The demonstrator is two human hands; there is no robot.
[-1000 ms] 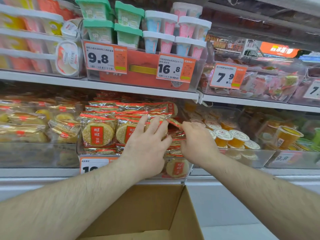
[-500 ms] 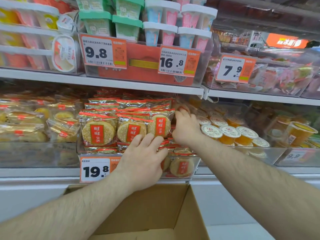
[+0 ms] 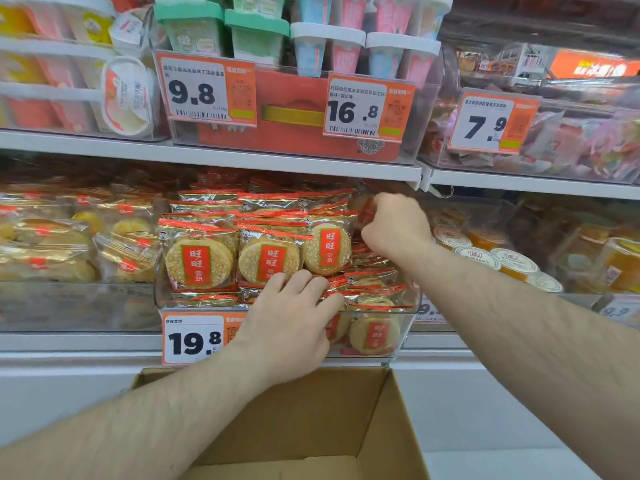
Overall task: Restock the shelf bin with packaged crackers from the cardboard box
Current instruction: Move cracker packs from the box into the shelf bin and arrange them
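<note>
Here the left hand (image 3: 287, 317) lies flat on cracker packets (image 3: 266, 258) (fingers straight); right hand (image 3: 394, 225) pinches one.

Lower shelf (image 3: 104, 341): clear bin (image 3: 408, 306) of cracker packs (image 3: 199, 263), jelly cups (image 3: 512, 263) beside.

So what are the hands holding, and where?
The right hand pinches a cracker packet by its right edge. The left hand holds nothing; its straight fingers rest on packets in the bin.

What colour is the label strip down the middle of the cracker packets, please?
Red with gold characters, on the cracker packets in the head view.
</note>
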